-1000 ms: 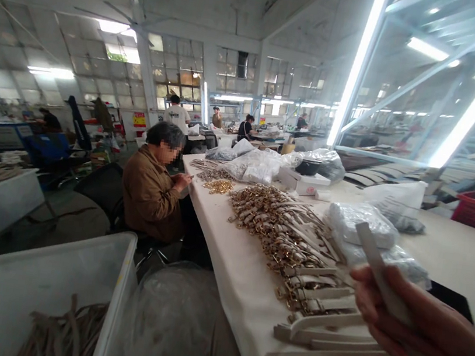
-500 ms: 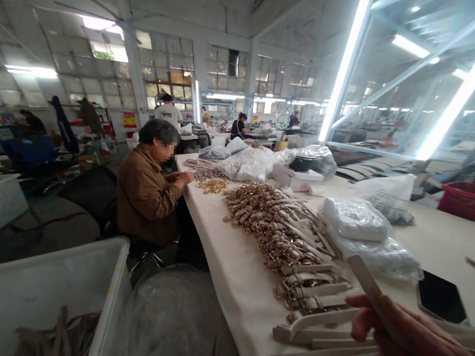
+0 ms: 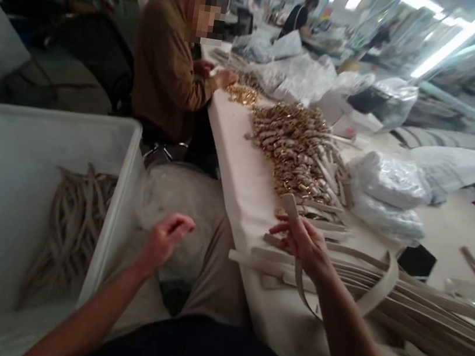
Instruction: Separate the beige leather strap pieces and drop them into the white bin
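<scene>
My right hand [image 3: 305,243] grips a long beige strap [image 3: 290,206] near one end; the strap's tip points up past my fingers and its other part curves down below the hand. Under and beside it, many beige straps [image 3: 415,300] lie stacked along the table. Beyond my right hand is a heap of straps with gold buckles [image 3: 298,151]. My left hand [image 3: 167,239] hovers over my lap, left of the table edge, its fingers curled together; whether anything small is between them is hidden.
A white bin [image 3: 124,185] with loose straps [image 3: 75,220] stands at left. A person in a brown jacket [image 3: 165,62] sits at the table's far edge [image 3: 236,184]. Plastic-wrapped packs [image 3: 391,182], a dark phone [image 3: 418,261] and gold pieces [image 3: 243,94] lie on the table.
The view has tilted down. My left hand has come into sight. My right hand, still with a strap, appears further left, nearer the buckle heap.
</scene>
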The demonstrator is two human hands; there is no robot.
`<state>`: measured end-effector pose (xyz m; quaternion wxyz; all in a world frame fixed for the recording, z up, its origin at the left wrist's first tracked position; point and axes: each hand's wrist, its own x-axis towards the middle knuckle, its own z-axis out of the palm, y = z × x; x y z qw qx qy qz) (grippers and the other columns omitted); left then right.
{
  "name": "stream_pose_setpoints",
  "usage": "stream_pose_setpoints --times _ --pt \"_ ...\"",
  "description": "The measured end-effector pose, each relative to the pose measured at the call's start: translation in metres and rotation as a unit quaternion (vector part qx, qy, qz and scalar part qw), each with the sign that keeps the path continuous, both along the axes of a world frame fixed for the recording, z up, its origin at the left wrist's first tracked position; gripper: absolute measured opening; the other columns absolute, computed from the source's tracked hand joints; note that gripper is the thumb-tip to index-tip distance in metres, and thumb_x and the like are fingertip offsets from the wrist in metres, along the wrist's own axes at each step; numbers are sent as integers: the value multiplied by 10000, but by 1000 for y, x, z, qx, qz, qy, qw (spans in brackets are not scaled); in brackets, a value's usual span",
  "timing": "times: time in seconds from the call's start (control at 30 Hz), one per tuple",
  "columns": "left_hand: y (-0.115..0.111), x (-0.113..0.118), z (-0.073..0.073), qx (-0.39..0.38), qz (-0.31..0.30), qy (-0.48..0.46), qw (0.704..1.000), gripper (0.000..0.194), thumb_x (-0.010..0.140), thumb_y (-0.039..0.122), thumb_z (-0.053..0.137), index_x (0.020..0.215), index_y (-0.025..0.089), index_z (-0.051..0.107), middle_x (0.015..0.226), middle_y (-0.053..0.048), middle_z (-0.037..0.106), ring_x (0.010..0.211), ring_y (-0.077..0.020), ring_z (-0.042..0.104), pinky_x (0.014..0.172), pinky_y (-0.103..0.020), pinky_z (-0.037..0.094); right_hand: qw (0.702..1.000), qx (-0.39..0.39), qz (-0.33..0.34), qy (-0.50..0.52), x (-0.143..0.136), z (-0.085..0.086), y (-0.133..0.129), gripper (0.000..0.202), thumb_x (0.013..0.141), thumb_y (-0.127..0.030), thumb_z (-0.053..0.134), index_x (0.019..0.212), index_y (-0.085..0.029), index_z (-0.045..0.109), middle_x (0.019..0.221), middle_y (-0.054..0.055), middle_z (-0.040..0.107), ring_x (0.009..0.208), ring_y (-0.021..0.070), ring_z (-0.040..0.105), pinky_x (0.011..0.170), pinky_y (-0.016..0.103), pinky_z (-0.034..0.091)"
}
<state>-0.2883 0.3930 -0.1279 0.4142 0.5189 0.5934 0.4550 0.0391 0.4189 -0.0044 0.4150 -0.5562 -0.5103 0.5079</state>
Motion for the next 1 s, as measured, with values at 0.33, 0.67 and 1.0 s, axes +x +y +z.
stream_pose_setpoints --times 0.33,0.67,1.0 --pt "15 -33 -142 -222 12 166 961 113 804 264 624 778 187 703 771 -97 739 823 -278 712 753 -349 518 999 22 -41 1 -3 -38 -2 466 895 -609 633 1045 -174 705 808 34 746 347 31 354 462 234 515" --pt "69 -71 -177 -230 138 245 932 619 831 276 688 1394 82 519 1409 -243 574 1250 -332 602 1060 -411 454 999 21 -49 8 -3 -38 -4 393 924 -557 629 1006 -182 717 787 34 741 340 31 359 453 236 524" --pt "78 -78 -192 -312 98 224 918 317 845 383 657 1034 142 739 1088 -182 753 1124 -348 671 980 -418 484 998 24 -50 8 -3 -39 -5 378 931 -544 627 1003 -185 721 775 30 739 341 33 357 445 231 521"
